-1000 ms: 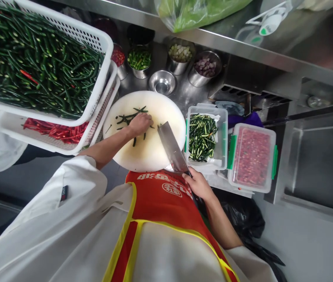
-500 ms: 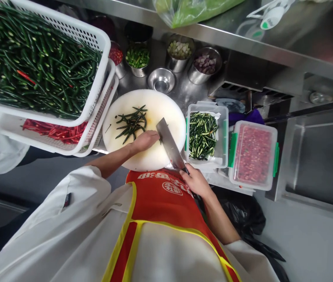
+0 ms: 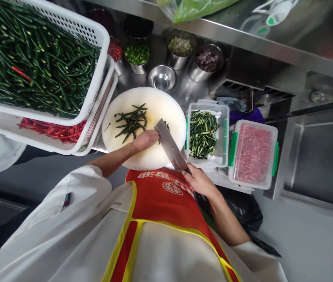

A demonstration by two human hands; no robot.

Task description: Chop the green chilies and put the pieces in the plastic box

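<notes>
Right hand (image 3: 200, 181) grips the cleaver (image 3: 171, 145) — left hand (image 3: 145, 140) (whether holding anything, unclear) beside it.

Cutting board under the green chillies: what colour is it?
The round cutting board is off-white, yellowish towards the middle; the head view, the only one, shows it.

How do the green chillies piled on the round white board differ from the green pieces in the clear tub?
The board chillies look long and mostly whole; the tub pieces are cut shorter.
The board chillies look dark nearly all over, while the tub pieces show many pale cut faces.
The board chillies lie loosely on the flat board; the tub pieces are heaped inside the tub.
Both are green and slender.
</notes>
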